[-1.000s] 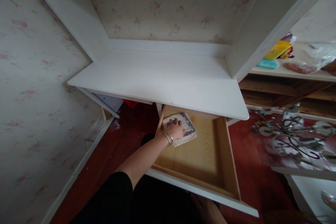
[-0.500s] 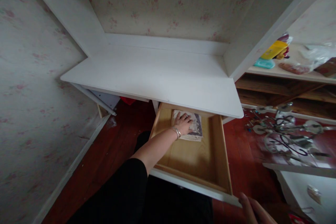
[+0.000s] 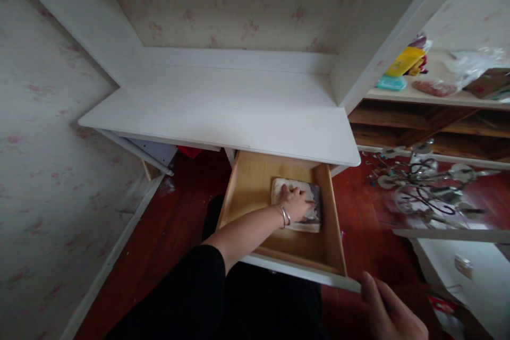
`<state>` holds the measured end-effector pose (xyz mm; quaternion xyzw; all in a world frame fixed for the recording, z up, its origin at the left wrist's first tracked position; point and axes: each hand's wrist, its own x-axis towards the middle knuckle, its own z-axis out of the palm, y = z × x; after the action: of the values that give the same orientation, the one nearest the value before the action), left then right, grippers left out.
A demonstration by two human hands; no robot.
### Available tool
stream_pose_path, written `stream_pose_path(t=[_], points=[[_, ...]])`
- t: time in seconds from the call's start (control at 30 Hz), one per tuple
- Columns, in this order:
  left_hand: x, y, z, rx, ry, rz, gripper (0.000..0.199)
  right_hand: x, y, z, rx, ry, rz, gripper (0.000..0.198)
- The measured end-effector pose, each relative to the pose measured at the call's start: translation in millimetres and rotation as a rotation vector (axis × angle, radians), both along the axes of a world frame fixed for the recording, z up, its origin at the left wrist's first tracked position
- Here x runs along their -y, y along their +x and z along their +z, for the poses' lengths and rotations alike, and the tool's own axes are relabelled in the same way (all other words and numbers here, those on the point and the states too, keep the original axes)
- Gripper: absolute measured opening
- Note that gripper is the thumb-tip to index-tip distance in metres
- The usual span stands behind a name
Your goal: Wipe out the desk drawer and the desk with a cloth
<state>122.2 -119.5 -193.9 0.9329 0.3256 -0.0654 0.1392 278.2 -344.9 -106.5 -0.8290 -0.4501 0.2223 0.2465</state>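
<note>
A wooden drawer [image 3: 239, 191] with a white front is pulled out from under the white desk. Inside it, my left hand [image 3: 295, 203] lies palm down on a folded cloth [image 3: 314, 226], fingers spread and pressing it against the drawer bottom. The cloth is cream with a dark greyish part and sits toward the drawer's right side. At the drawer's front right corner, my right hand [image 3: 392, 305] pinches the end of the white front panel [image 3: 338, 279] between thumb and fingers; its fingertips are partly hidden.
The white desk top [image 3: 223, 106] overhangs the drawer, with upright side panels. On the red floor at right lies a chandelier [image 3: 434, 180], beside a white furniture piece [image 3: 450, 265]. A shelf unit [image 3: 430, 96] with bags stands behind. Papered wall [image 3: 48, 170] runs along the left.
My left hand has slid the cloth rightward and toward me across the drawer bottom. My right hand stays at the front corner and shows more. The view has shifted slightly.
</note>
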Motion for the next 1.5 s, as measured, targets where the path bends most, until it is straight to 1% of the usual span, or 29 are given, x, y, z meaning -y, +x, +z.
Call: stream_pose_path(t=[0.07, 0.13, 0.23, 0.3, 0.4, 0.47, 0.53, 0.57, 0.63, 0.7, 0.77, 0.87, 0.93, 1.0, 1.07, 1.13, 1.27, 1.37, 1.5], points=[[22, -11, 7.6, -0.036, -0.030, -0.086, 0.050, -10, -5, 5, 0.000, 0.033, -0.010, 0.061], [41, -21, 14.6, -0.083, -0.061, -0.111, 0.045, -20, -12, 7, -0.021, 0.063, 0.004, 0.061], [59, -37, 22.1, -0.112, -0.089, -0.054, 0.045, -29, -21, 4, -0.070, 0.079, 0.037, 0.059], [61, -52, 24.7, -0.108, -0.094, -0.021, 0.050, -33, -25, -1, -0.084, 0.084, 0.052, 0.057], [52, -84, 26.4, -0.138, -0.074, 0.033, 0.057, -36, -27, -10, -0.058, 0.073, 0.032, 0.058], [39, -110, 26.2, -0.182, -0.046, 0.103, 0.056, -37, -26, -18, -0.009, 0.045, 0.024, 0.061], [23, -134, 23.9, -0.199, -0.005, 0.177, 0.055, -36, -23, -28, 0.087, 0.040, 0.026, 0.071], [14, -144, 21.7, -0.189, 0.010, 0.193, 0.055, -34, -21, -33, 0.146, 0.051, 0.018, 0.078], [-4, -157, 15.7, -0.153, 0.014, 0.171, 0.057, -27, -18, -45, 0.244, 0.067, -0.028, 0.091], [-22, -161, 8.5, -0.127, -0.005, 0.124, 0.063, -16, -14, -56, 0.251, 0.053, -0.079, 0.093], [-39, -160, 2.0, -0.124, -0.017, 0.111, 0.067, -5, -10, -65, 0.177, 0.029, -0.082, 0.080], [-64, -154, -4.0, -0.129, -0.017, 0.113, 0.070, 6, -4, -74, 0.064, 0.006, -0.011, 0.062], [-78, -150, -6.2, -0.132, 0.004, 0.123, 0.070, 8, -3, -75, 0.047, 0.021, -0.002, 0.061], [-89, -145, -8.3, -0.133, 0.032, 0.136, 0.070, 6, -6, -74, 0.047, 0.063, -0.030, 0.064], [-95, -138, -10.7, -0.131, 0.043, 0.136, 0.069, 3, -10, -73, 0.052, 0.100, -0.027, 0.066], [-97, -128, -12.6, -0.127, 0.020, 0.116, 0.068, 1, -13, -72, 0.079, 0.122, 0.001, 0.066], [-95, -94, -13.0, -0.124, -0.047, 0.046, 0.068, -2, -14, -68, 0.128, 0.125, 0.045, 0.067], [-90, -55, -11.4, -0.088, -0.053, 0.000, 0.064, -4, -13, -65, 0.146, 0.116, 0.062, 0.069], [-81, -7, -9.2, -0.068, -0.072, -0.020, 0.057, -4, -13, -62, 0.158, 0.108, 0.079, 0.072]])
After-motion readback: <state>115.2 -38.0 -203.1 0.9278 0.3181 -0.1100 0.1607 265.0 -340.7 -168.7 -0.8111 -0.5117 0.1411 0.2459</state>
